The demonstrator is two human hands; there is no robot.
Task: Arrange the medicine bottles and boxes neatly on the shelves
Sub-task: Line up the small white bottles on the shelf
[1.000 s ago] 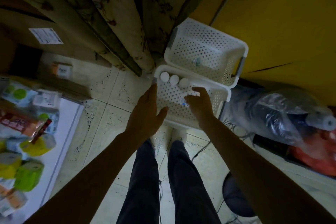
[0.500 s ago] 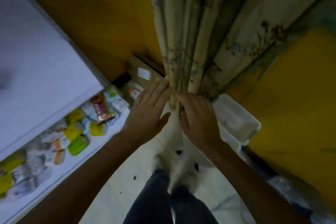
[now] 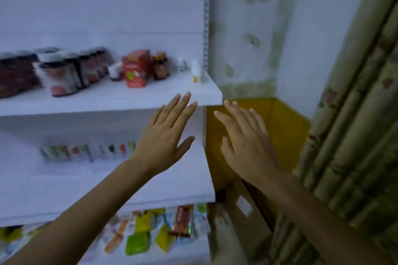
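A white shelf unit fills the left of the view. Its upper shelf (image 3: 120, 99) carries several dark bottles (image 3: 56, 73), a red box (image 3: 135, 69), a small brown bottle (image 3: 160, 69) and a small white bottle (image 3: 196, 70) near the right end. A row of small boxes (image 3: 86, 151) stands at the back of the middle shelf (image 3: 107, 196). Colourful packets (image 3: 150, 230) lie on the bottom shelf. My left hand (image 3: 165, 135) and my right hand (image 3: 245, 137) are raised with fingers straight, both empty, just below the upper shelf's right corner.
A yellow and white wall (image 3: 286, 127) stands right of the shelf unit. A patterned curtain (image 3: 355, 135) hangs along the right side. A brown cardboard box (image 3: 241, 204) sits low between shelf and curtain.
The view swung up from the floor baskets to the shelves. Both hands rose from the basket and curtain to the upper shelf's corner, still empty.
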